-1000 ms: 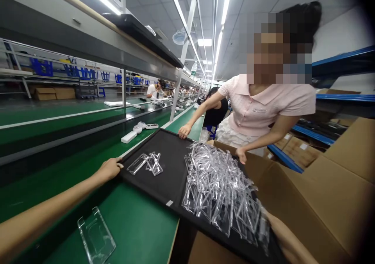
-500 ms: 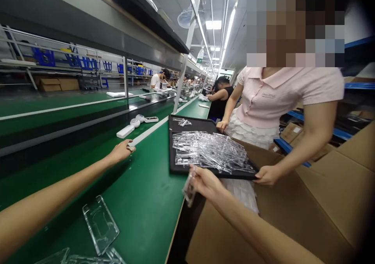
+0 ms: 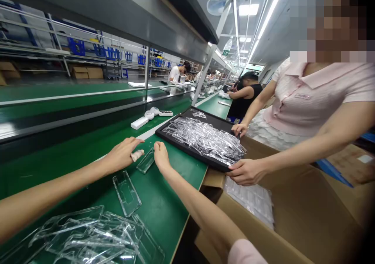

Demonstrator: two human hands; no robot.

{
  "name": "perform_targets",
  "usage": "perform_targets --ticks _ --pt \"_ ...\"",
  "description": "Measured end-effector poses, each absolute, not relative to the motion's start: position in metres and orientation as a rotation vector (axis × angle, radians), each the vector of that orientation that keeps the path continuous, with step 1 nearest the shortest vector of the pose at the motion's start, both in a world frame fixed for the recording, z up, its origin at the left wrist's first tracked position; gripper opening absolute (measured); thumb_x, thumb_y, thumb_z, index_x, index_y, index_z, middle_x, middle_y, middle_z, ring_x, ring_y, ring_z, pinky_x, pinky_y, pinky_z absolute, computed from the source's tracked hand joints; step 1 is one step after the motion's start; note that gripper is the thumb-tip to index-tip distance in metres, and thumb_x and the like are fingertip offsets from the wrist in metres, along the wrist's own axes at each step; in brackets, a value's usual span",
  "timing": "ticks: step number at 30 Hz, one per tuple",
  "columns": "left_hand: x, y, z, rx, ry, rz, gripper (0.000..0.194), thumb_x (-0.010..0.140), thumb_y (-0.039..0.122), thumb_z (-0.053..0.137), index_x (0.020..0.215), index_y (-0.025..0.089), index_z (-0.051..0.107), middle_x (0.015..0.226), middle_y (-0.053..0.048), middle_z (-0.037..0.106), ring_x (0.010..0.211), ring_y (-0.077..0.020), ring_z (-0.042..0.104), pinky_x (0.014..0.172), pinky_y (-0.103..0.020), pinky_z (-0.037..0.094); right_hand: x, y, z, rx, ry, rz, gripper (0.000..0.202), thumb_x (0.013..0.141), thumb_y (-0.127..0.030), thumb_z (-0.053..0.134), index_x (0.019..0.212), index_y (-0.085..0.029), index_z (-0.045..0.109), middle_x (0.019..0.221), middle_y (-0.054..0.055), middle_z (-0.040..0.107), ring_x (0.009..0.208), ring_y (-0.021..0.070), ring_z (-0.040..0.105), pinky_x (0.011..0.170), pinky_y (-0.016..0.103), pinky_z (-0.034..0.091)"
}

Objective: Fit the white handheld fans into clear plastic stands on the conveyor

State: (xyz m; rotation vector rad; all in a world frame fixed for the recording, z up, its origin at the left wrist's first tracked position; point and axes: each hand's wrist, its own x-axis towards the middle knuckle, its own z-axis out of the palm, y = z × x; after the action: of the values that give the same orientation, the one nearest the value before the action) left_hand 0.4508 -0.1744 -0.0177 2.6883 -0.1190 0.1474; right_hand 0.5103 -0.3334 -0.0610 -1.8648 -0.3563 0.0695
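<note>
My right hand (image 3: 161,154) pinches the edge of a clear plastic frame (image 3: 145,161) just above the green bench. My left hand (image 3: 124,154) is just left of that frame, fingers apart and reaching forward, with a pale wrap (image 3: 137,155) on one finger. Another clear frame (image 3: 127,193) lies below my hands, and a loose pile of clear frames (image 3: 96,236) spreads at the bottom left. Ahead to the right, a person's hands hold a black tray (image 3: 218,121) heaped with clear parts (image 3: 205,137).
An open cardboard box (image 3: 304,201) with plastic-wrapped pieces (image 3: 252,201) stands at the right, beside a person in a pink top (image 3: 316,88). White devices (image 3: 139,123) lie further up the bench. A metal post (image 3: 205,74) rises behind the tray.
My right hand has moved left with the frame, away from the tray and close to my left hand. The tray now sits tilted differently, and the view has shifted to show more of the pile.
</note>
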Motion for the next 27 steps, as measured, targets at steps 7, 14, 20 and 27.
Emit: perform_targets --ticks 7,14,20,27 --pt "0.469 -0.168 -0.020 2.667 0.139 0.091 0.052 0.087 0.053 0.039 0.126 0.020 0.053 0.121 -0.011 0.063 0.110 -0.0292 0.058 0.088 -0.036 0.045 0.504 -0.430 -0.020 -2.618 -0.536 -0.294 0.026 0.088 -0.011 0.046 0.110 -0.015 0.059 0.116 0.017 0.059 0.114 0.0309 0.046 0.097 0.045 0.032" --pt "0.485 -0.247 -0.037 2.828 -0.365 -0.135 0.051 0.082 0.052 0.049 0.118 0.017 0.058 0.117 -0.017 0.060 0.107 -0.0346 0.057 0.083 -0.043 0.047 0.536 -0.482 -0.045 -3.044 -0.480 -0.431 0.015 0.084 -0.008 0.053 0.096 -0.015 0.058 0.097 0.015 0.063 0.093 0.0281 0.058 0.078 0.036 0.040" --pt "0.462 -0.233 -0.035 2.874 -0.283 -0.303 0.043 0.080 0.040 0.047 0.116 0.020 0.060 0.110 -0.016 0.059 0.099 -0.0336 0.061 0.079 -0.044 0.049 0.529 -0.472 -0.058 -3.107 -0.589 -0.457 0.015 0.084 -0.009 0.058 0.095 -0.019 0.057 0.094 0.010 0.064 0.090 0.0247 0.062 0.074 0.031 0.042" --pt "0.439 -0.217 -0.024 2.846 -0.177 -0.384 0.049 0.082 0.040 0.046 0.125 0.019 0.056 0.117 -0.016 0.058 0.105 -0.0343 0.059 0.085 -0.046 0.047 0.521 -0.451 -0.063 -3.080 -0.633 -0.485 0.014 0.086 -0.012 0.056 0.097 -0.021 0.056 0.096 0.009 0.063 0.091 0.0242 0.062 0.073 0.031 0.045"
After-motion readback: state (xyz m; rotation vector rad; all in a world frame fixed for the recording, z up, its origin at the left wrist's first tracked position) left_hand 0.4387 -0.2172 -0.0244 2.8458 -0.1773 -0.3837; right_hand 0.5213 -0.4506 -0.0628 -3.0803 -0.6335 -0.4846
